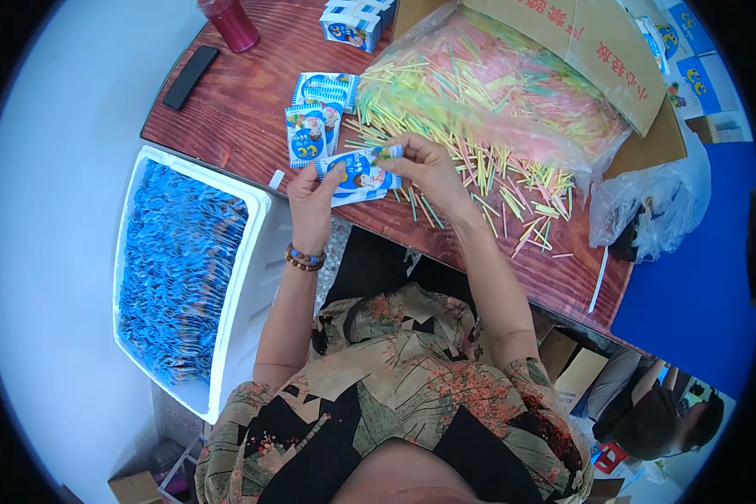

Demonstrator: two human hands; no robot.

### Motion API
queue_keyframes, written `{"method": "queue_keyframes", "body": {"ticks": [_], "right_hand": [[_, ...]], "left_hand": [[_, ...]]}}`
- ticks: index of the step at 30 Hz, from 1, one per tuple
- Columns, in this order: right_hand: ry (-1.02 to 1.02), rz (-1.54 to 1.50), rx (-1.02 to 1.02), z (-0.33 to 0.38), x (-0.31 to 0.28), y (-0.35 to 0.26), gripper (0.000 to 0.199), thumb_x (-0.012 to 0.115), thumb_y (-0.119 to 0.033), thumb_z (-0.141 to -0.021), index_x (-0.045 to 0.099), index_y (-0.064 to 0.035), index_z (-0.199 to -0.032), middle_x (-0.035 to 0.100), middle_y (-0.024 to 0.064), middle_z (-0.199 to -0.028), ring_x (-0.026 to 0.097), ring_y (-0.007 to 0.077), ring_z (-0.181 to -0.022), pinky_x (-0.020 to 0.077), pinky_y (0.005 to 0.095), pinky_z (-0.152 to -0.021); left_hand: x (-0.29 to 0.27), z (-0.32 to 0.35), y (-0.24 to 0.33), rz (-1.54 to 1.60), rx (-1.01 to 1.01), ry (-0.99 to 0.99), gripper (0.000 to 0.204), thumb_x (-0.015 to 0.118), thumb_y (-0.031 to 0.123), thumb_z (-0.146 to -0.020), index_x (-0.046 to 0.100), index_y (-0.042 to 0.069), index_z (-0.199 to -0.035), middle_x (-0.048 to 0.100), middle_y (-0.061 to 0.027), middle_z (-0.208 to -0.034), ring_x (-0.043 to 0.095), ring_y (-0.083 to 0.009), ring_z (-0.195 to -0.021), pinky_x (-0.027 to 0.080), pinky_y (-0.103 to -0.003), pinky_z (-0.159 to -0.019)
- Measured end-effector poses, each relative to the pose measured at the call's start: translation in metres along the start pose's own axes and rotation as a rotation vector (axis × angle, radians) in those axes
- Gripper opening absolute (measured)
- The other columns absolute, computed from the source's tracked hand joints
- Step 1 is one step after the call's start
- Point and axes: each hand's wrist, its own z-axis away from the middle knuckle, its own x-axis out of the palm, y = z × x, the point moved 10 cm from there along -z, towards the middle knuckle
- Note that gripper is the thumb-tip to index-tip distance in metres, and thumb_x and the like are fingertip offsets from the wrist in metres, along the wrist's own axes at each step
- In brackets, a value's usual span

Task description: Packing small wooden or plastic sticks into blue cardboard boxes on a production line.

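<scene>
Over the near edge of the wooden table (265, 80), both my hands hold a small blue and white printed packet (366, 174). My left hand (312, 200) pinches its left end between thumb and finger. At the other end, the fingers of my right hand (428, 172) are closed on the upper right corner. Another packet's edge shows just under the held one. Just beyond my left hand lie several like packets (307, 139) in a loose overlapping pile. Thin pastel sticks (500, 181) in yellow, green and pink are strewn beside my right hand.
A carton (596, 59) with a clear bag of sticks (496, 101) lies at the far right. A white foam box (252, 244) full of blue packets stands on the left. A phone (191, 77), a red bottle (231, 25) and a crumpled plastic bag (668, 202) are nearby. Someone (655, 420) sits lower right.
</scene>
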Motion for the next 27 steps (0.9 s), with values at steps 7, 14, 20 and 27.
{"method": "queue_keyframes", "body": {"ticks": [7,14,20,27], "right_hand": [[0.142,0.045,0.023,0.035,-0.019,0.020,0.008,0.071,-0.011,-0.085,0.067,-0.0042,-0.086,0.059,-0.0045,-0.067,0.045,0.0003,-0.054,0.0317,0.0188,-0.046],[0.202,0.106,0.043,0.049,-0.031,0.034,0.014,0.072,-0.014,-0.085,0.067,-0.0044,-0.077,0.054,-0.0059,-0.057,0.041,0.0003,-0.048,0.0291,0.0195,-0.043],[0.201,0.149,-0.089,0.049,-0.031,0.010,0.020,0.069,-0.018,-0.088,0.065,-0.0037,-0.075,0.054,-0.0035,-0.057,0.046,0.0026,-0.051,0.0341,0.0199,-0.046],[0.120,0.267,-0.445,0.064,-0.016,-0.050,0.025,0.074,-0.019,-0.079,0.065,-0.0043,-0.098,0.059,0.0073,-0.111,0.052,0.0197,-0.108,0.0413,0.0330,-0.092]], "left_hand": [[0.018,0.022,-0.015,0.146,-0.058,0.039,0.015,0.064,0.005,-0.090,0.068,-0.002,-0.103,0.069,-0.0017,-0.092,0.060,-0.0036,-0.079,0.048,-0.021,-0.072],[0.016,0.036,-0.031,0.191,-0.119,0.091,0.012,0.061,0.004,-0.091,0.068,-0.001,-0.100,0.068,-0.0028,-0.098,0.061,-0.0057,-0.083,0.048,-0.022,-0.074],[0.015,0.034,-0.036,0.308,-0.115,0.122,0.015,0.059,0.013,-0.095,0.068,0.001,-0.095,0.068,-0.0052,-0.098,0.063,-0.0103,-0.086,0.051,-0.029,-0.078],[0.025,0.036,-0.034,0.425,-0.214,0.091,0.019,0.057,0.017,-0.097,0.067,0.001,-0.095,0.069,-0.0068,-0.096,0.066,-0.0122,-0.082,0.053,-0.029,-0.070]]}}
